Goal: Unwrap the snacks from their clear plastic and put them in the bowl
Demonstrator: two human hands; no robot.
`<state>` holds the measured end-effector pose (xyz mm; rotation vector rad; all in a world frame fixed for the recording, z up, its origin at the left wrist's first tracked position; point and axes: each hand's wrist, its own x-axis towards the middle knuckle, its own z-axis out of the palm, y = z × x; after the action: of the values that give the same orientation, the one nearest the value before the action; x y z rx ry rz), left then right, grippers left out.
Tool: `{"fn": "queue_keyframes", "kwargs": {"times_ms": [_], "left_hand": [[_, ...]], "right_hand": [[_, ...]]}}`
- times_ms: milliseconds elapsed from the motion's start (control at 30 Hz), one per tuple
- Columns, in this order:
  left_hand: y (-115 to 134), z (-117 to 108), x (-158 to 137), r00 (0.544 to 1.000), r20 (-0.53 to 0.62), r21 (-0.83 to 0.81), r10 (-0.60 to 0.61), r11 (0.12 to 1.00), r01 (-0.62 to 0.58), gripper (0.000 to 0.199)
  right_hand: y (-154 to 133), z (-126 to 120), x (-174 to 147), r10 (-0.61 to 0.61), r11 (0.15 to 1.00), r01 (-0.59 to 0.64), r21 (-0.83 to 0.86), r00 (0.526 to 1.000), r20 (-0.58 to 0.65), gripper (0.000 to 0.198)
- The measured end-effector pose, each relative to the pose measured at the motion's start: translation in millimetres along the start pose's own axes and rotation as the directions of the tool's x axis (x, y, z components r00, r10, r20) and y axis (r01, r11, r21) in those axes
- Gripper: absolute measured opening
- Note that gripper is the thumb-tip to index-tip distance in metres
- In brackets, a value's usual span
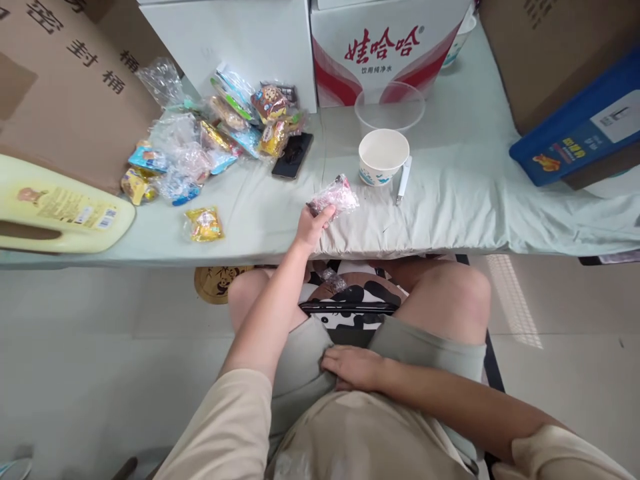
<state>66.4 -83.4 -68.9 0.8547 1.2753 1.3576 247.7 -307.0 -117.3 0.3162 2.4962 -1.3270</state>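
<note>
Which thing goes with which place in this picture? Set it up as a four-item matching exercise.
1. Pinkish packet
2. Phone
3. White pen-like stick
4. Right hand

A. beside the paper cup
B. resting on the shorts
C. in the left hand
D. by the heap of packets

Pairs: 1-C, 2-D, 3-A, 4-B

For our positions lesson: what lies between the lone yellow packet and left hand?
Head view: just bare cloth separates the lone yellow packet from the left hand.

"娃哈哈" and "饮用纯净水" on white-red box [383, 57]; "密封桶" on brown carton [63, 93]
</note>
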Motion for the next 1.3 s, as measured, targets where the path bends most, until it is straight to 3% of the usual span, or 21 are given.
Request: {"fn": "queue_keyframes", "kwargs": {"times_ms": [67,133,300,500,733,867,967,1167,1233,1300], "left_hand": [[2,1,0,1.0,0.016,-0.035,0.018,0.999,-0.017,0.043],[5,3,0,1.0,0.018,-0.051,0.012,0.999,-0.011,0.04],[13,7,-2,0.998,0.008,-0.093,-0.059,0.994,0.06,0.036],[12,9,-1,0.999,0.019,-0.113,-0.036,0.993,0.038,0.026],[15,13,-4,0.997,0.013,-0.037,-0.075,0.997,0.075,0.024],[17,14,-2,0.996,0.024,-0.042,-0.083,0.996,0.084,0.025],[15,15,1,0.995,0.042,-0.031,-0.087,0.996,0.088,0.025],[9,13,0,0.999,0.042,0.074,-0.023,0.997,0.019,0.031],[10,12,-1,0.997,0.078,0.144,0.017,0.989,-0.028,0.033],[13,12,2,0.992,0.127,0.238,0.02,0.97,-0.05,0.035]], "right_hand": [[-4,3,4,0.087,0.996,-0.087,0.028,0.996,0.005,0.055],[-9,7,8,0.163,0.986,-0.164,0.035,0.986,0.02,0.046],[-18,14,-3,0.203,0.979,-0.203,0.009,0.979,-0.018,0.022],[-11,-3,-13,0.023,0.996,-0.022,0.091,1.0,-0.01,0.017],[14,-31,21,-0.03,1.0,0.03,0.005,0.999,0.01,0.043],[40,-37,34,-0.008,0.987,0.0,-0.163,0.999,-0.05,0.051],[45,-25,39,-0.001,0.968,-0.023,-0.251,0.996,-0.093,0.048],[-3,15,24,-0.008,0.939,-0.072,-0.335,0.973,-0.232,0.036],[-17,9,8,-0.018,0.936,-0.091,-0.34,0.952,-0.304,0.029],[-19,-20,-10,-0.07,0.951,-0.075,-0.299,0.892,-0.447,0.019]]}}
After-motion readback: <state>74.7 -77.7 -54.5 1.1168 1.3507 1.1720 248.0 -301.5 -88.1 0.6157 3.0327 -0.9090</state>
